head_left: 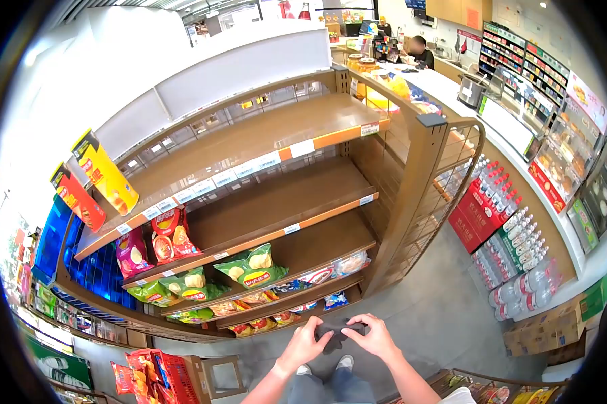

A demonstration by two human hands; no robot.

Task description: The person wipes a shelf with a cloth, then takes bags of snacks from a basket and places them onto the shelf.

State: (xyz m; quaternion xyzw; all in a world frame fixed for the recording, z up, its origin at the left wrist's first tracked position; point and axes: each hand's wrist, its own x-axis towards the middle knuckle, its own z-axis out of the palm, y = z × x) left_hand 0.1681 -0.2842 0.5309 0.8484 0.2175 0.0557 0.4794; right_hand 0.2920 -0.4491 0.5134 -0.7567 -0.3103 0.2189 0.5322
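Low in the view, in front of the shelf rack, my left hand point(303, 347) and my right hand point(376, 337) are raised close together. A dark grey, crumpled piece of cloth point(330, 330) hangs between them, with the fingers of both hands closed on its edges. Nearest to my hands are snack bags on the lowest shelf, including a blue bag point(335, 300). Above, green chip bags point(253, 266) lie on a lower shelf. A red chip bag point(172, 236) and a purple one point(134, 253) stand at the left of the middle shelf.
A yellow canister point(106, 173) and a red canister point(78, 198) stand on the top shelf point(249, 138). At lower left, a red basket point(172, 377) of snack bags sits near a wooden stool point(224, 377). Bottled water packs point(526, 289) line the counter at right. A person point(419, 54) is behind it.
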